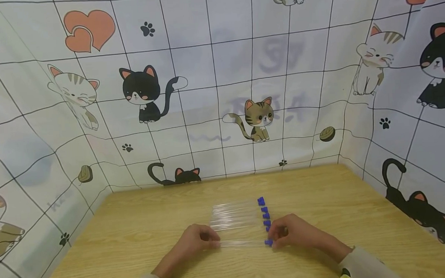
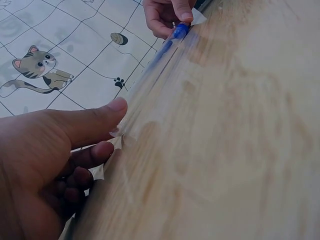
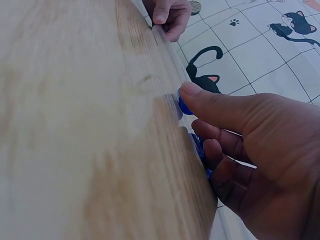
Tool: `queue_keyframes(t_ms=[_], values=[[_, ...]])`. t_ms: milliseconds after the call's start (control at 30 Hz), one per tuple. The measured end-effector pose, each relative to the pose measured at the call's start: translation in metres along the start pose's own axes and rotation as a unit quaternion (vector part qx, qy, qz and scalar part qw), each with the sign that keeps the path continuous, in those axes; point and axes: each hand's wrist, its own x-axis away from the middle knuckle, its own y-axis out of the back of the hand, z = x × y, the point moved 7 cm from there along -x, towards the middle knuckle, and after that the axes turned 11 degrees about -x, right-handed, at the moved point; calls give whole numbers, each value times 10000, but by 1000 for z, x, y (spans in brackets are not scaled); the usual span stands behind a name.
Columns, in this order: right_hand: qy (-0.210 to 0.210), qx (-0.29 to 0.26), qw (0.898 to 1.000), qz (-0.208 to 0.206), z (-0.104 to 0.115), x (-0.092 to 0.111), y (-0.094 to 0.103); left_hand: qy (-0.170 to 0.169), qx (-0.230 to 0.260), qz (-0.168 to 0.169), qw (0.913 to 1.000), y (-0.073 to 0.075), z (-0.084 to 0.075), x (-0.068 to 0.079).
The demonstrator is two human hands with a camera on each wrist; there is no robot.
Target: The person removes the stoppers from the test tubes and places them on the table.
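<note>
In the head view a thin clear tube [image 1: 241, 243] lies crosswise between both hands, close over the table. My left hand [image 1: 197, 239] pinches its left end between thumb and fingers. At the other end, my right hand [image 1: 297, 233] pinches a small blue cap [image 1: 267, 242], which sits right at the tube's end. The right wrist view shows the thumb pressed against the blue cap [image 3: 185, 104]. Beyond the held tube, several clear tubes [image 1: 234, 216] lie side by side. A column of more blue caps [image 1: 265, 216] stands just right of them, the nearest partly hidden by my right fingers.
The wooden table [image 1: 154, 209] reaches back to a white grid-patterned cloth [image 1: 206, 127] printed with cats, hearts and paw marks. The same cloth rises along the left and right sides of the table.
</note>
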Motion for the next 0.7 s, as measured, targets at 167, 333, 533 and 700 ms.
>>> queue_keyframes(t_ms=[167, 333, 533, 700], values=[[7, 35, 10000, -3, 0, 0, -2, -3, -46, 68, 10000, -1, -1, 0], [10, 47, 10000, -32, 1, 0, -3, -96, -40, 37, 9999, -2, -2, 0], [35, 285, 9993, -244, 1, 0, 1, -137, 266, -4, 9996, 0, -4, 0], [57, 365, 9980, -514, 1, 0, 7, -109, 616, -57, 9980, 0, -6, 0]])
